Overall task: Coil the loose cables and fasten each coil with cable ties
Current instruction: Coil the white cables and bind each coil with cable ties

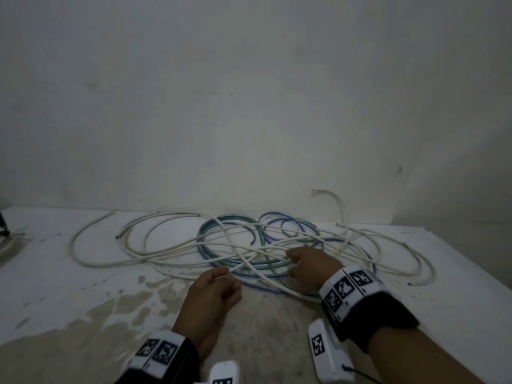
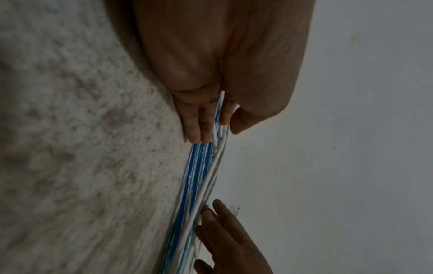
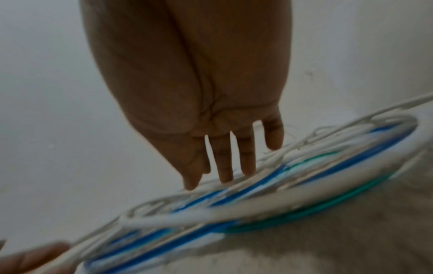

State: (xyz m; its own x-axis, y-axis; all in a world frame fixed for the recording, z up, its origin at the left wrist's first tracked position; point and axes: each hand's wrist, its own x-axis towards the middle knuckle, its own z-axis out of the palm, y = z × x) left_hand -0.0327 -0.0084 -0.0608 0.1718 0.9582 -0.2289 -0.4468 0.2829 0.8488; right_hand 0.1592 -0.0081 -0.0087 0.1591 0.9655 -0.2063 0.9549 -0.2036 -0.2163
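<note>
A loose tangle of white cables (image 1: 177,245), a blue cable (image 1: 206,254) and a green cable (image 1: 273,270) lies spread on the white table (image 1: 55,273) against the wall. My left hand (image 1: 228,275) is at the tangle's near edge, thumb and fingers pinching a white strand. The left wrist view shows white and blue strands (image 2: 199,176) running between that hand's (image 2: 218,118) fingers and thumb. To its right, my right hand (image 1: 293,261) reaches into the tangle. In the right wrist view its fingers (image 3: 225,166) are straight and spread, tips touching the white strands above blue loops (image 3: 253,187).
A worn, stained beige patch (image 1: 138,309) covers the table's near part. One white cable end (image 1: 332,198) curls up against the wall behind the tangle. A dark object (image 1: 4,225) sits at the far left edge. The table's edge slants down at right (image 1: 471,267).
</note>
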